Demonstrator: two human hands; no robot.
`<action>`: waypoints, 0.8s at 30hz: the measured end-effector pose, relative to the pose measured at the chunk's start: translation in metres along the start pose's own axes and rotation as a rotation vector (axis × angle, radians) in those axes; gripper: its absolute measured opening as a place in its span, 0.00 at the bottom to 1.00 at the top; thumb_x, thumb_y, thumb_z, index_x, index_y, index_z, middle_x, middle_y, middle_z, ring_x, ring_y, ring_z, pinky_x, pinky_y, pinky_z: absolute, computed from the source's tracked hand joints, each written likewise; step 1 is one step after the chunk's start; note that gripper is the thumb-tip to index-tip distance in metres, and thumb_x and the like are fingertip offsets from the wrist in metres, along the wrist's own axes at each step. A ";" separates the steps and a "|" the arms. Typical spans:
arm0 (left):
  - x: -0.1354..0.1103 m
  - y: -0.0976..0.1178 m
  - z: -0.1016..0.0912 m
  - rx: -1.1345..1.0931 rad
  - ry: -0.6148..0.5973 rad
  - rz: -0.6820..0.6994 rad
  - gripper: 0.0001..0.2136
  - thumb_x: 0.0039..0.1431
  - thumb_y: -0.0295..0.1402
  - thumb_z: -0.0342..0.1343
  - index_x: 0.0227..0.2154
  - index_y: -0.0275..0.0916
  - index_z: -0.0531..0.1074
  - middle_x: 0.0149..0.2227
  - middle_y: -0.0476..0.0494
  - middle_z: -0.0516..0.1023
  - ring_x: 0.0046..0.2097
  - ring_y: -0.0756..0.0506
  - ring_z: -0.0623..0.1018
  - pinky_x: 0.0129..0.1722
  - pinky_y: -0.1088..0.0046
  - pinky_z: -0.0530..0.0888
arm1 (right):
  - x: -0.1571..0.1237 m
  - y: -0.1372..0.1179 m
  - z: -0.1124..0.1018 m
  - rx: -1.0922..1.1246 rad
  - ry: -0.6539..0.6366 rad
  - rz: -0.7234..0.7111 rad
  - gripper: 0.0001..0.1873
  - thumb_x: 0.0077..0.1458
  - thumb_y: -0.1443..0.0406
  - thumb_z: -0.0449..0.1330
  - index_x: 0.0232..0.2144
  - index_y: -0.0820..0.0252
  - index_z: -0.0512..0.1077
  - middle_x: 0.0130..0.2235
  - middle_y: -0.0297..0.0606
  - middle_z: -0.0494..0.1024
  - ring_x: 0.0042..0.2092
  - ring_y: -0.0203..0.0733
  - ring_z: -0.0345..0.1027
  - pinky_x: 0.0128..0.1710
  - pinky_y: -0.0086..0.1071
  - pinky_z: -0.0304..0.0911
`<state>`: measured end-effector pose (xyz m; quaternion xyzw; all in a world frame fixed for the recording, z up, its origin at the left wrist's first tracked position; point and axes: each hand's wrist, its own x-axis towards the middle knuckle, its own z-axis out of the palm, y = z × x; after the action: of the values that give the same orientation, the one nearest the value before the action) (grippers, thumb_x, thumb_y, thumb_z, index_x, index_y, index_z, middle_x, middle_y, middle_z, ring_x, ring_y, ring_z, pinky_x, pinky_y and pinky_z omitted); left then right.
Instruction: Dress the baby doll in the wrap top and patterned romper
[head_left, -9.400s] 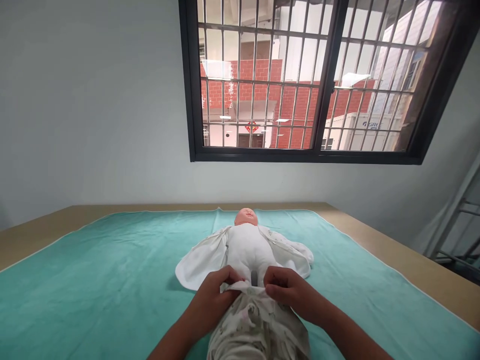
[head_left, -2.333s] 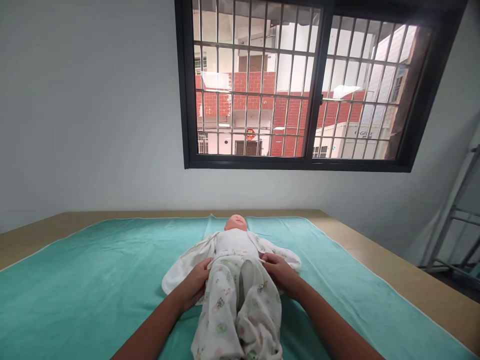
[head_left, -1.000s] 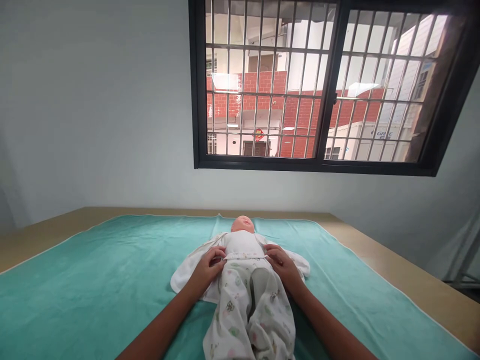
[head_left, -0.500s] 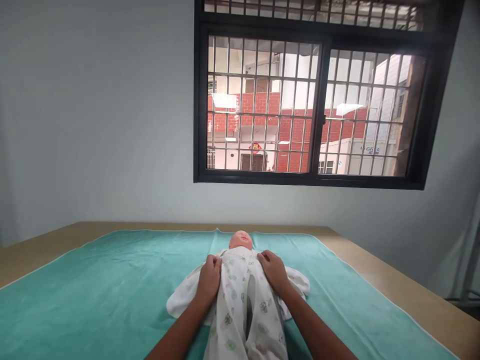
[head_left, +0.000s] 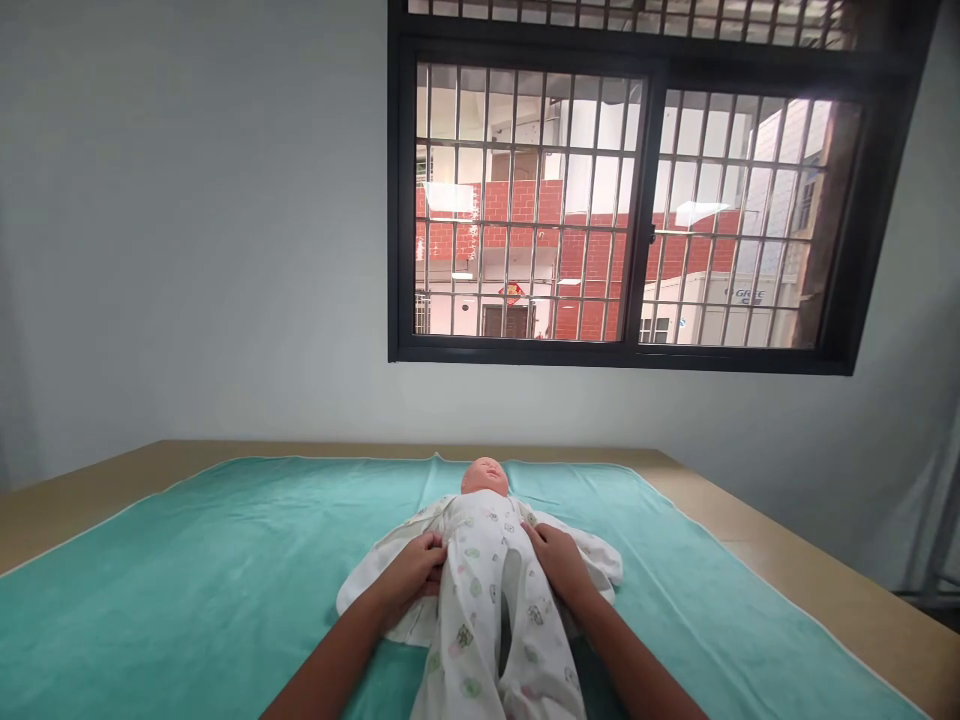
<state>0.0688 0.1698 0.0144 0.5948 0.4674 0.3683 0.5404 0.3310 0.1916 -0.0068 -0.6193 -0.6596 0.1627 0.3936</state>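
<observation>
As the printed trousers (head_left: 491,620) look soft and limp, left hand (head_left: 409,572) and right hand (head_left: 559,562) seemingly pinch their sides on the doll (head_left: 484,480), mid-tabletop (head_left: 787,530).

The doll (head_left: 484,478) lies on the blanket (head_left: 187,560) covering the table (head_left: 810,560), hands (head_left: 411,572) apparently flanking its trousers (head_left: 487,600), window (head_left: 622,200) behind.

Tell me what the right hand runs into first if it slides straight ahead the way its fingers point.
Probably the doll's upper chest and head: the right hand rests on the printed romper, fingers aimed up along the doll's side. Depth is unclear.
</observation>
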 end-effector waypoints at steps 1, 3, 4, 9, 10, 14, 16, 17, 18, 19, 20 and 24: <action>-0.003 0.001 0.000 -0.081 -0.039 -0.013 0.08 0.50 0.36 0.55 0.31 0.40 0.64 0.27 0.51 0.72 0.30 0.49 0.74 0.32 0.73 0.71 | 0.000 0.001 -0.002 0.017 -0.023 -0.005 0.22 0.59 0.51 0.47 0.20 0.57 0.65 0.28 0.40 0.76 0.33 0.45 0.64 0.35 0.35 0.54; -0.007 0.002 -0.001 -0.219 -0.102 -0.031 0.09 0.45 0.31 0.58 0.31 0.39 0.65 0.29 0.49 0.74 0.34 0.48 0.75 0.36 0.72 0.72 | -0.002 0.003 -0.009 0.061 -0.089 -0.021 0.19 0.57 0.53 0.50 0.22 0.58 0.69 0.30 0.39 0.78 0.35 0.44 0.67 0.36 0.35 0.57; -0.008 0.003 -0.002 -0.258 -0.124 -0.030 0.10 0.43 0.29 0.59 0.30 0.39 0.65 0.30 0.48 0.75 0.35 0.47 0.76 0.37 0.72 0.72 | -0.004 0.003 -0.014 0.090 -0.130 -0.030 0.17 0.55 0.54 0.52 0.24 0.59 0.71 0.31 0.38 0.78 0.36 0.44 0.68 0.36 0.34 0.59; -0.009 0.000 0.001 -0.316 -0.175 0.033 0.16 0.39 0.25 0.64 0.33 0.38 0.68 0.34 0.46 0.78 0.39 0.44 0.78 0.38 0.70 0.73 | -0.017 0.000 -0.034 0.420 -0.449 0.044 0.14 0.44 0.58 0.63 0.34 0.59 0.75 0.35 0.36 0.80 0.40 0.46 0.71 0.40 0.35 0.65; -0.008 -0.002 0.002 -0.335 -0.168 0.042 0.16 0.39 0.25 0.64 0.34 0.38 0.69 0.35 0.45 0.79 0.40 0.43 0.78 0.38 0.70 0.74 | -0.019 -0.001 -0.036 0.500 -0.507 0.073 0.16 0.42 0.59 0.65 0.35 0.59 0.75 0.35 0.36 0.80 0.41 0.46 0.72 0.41 0.36 0.66; -0.003 -0.006 0.012 -0.391 -0.066 0.065 0.18 0.41 0.27 0.65 0.39 0.38 0.71 0.36 0.43 0.80 0.41 0.41 0.79 0.39 0.67 0.75 | -0.021 -0.005 -0.037 0.723 -0.556 0.142 0.20 0.39 0.59 0.68 0.37 0.58 0.75 0.34 0.36 0.79 0.40 0.45 0.73 0.44 0.38 0.67; -0.002 -0.005 0.018 -0.396 -0.015 0.108 0.18 0.42 0.28 0.64 0.40 0.38 0.72 0.37 0.42 0.81 0.42 0.40 0.79 0.42 0.65 0.75 | -0.022 -0.006 -0.034 0.791 -0.513 0.150 0.20 0.40 0.58 0.68 0.37 0.58 0.74 0.35 0.37 0.79 0.40 0.46 0.73 0.43 0.39 0.68; -0.003 -0.003 0.021 -0.388 0.012 0.132 0.18 0.43 0.29 0.64 0.40 0.38 0.73 0.38 0.42 0.81 0.43 0.39 0.79 0.43 0.64 0.74 | -0.023 -0.007 -0.032 0.817 -0.486 0.150 0.20 0.41 0.57 0.68 0.37 0.58 0.74 0.35 0.38 0.80 0.40 0.46 0.73 0.43 0.39 0.68; -0.005 0.000 0.023 -0.371 0.049 0.152 0.17 0.44 0.30 0.63 0.40 0.38 0.73 0.39 0.42 0.81 0.44 0.39 0.78 0.45 0.63 0.74 | -0.023 -0.009 -0.029 0.844 -0.462 0.148 0.19 0.42 0.57 0.67 0.36 0.58 0.74 0.35 0.39 0.80 0.40 0.47 0.73 0.43 0.40 0.68; -0.007 0.003 0.025 -0.347 0.096 0.164 0.16 0.45 0.31 0.62 0.40 0.38 0.73 0.40 0.41 0.81 0.46 0.38 0.77 0.47 0.63 0.73 | -0.024 -0.010 -0.027 0.872 -0.443 0.145 0.18 0.42 0.56 0.67 0.36 0.58 0.74 0.35 0.40 0.80 0.40 0.48 0.74 0.42 0.40 0.68; -0.010 0.007 0.027 -0.316 0.147 0.166 0.15 0.47 0.31 0.61 0.41 0.38 0.73 0.41 0.41 0.81 0.48 0.38 0.77 0.49 0.62 0.72 | -0.024 -0.011 -0.025 0.900 -0.430 0.141 0.17 0.43 0.55 0.66 0.35 0.57 0.73 0.35 0.40 0.80 0.40 0.48 0.74 0.42 0.40 0.68; -0.022 0.020 0.028 -0.218 0.245 0.142 0.14 0.50 0.34 0.56 0.41 0.37 0.71 0.44 0.38 0.80 0.53 0.36 0.73 0.51 0.61 0.70 | -0.025 -0.013 -0.017 0.904 -0.421 0.129 0.16 0.47 0.53 0.63 0.35 0.56 0.73 0.35 0.39 0.80 0.40 0.47 0.74 0.41 0.39 0.68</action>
<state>0.0922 0.1407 0.0311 0.5150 0.4440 0.5238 0.5131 0.3328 0.1610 0.0055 -0.3802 -0.5487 0.5774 0.4701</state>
